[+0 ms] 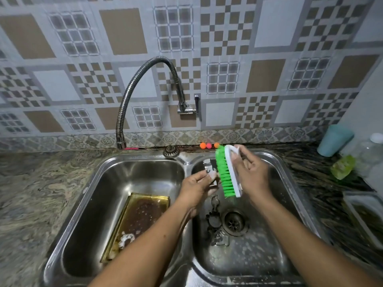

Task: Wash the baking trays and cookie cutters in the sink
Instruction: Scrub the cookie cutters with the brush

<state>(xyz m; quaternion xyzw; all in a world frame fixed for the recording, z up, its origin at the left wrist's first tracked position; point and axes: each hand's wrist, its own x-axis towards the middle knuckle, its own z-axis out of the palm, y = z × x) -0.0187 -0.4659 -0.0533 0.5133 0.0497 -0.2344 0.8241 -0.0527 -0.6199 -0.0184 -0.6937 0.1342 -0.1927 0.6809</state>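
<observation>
Double steel sink (187, 160) in a mottled stone counter (31, 183), under a patterned tile wall (124, 32) and a flexible tap (132, 79).

A baking tray (143, 212) leans in the left basin. Over the right basin, the left hand (195, 186) pinches a metal cookie cutter (208, 165) and the right hand (251, 172) grips a green-bristled brush (226, 172) against it. Other cutters (214, 221) lie by the drain.

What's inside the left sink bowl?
A yellowish baking tray lies in the left bowl, holding brown grime and a foamy white shape, maybe a cookie cutter. The left arm covers the tray's near corner.
</observation>
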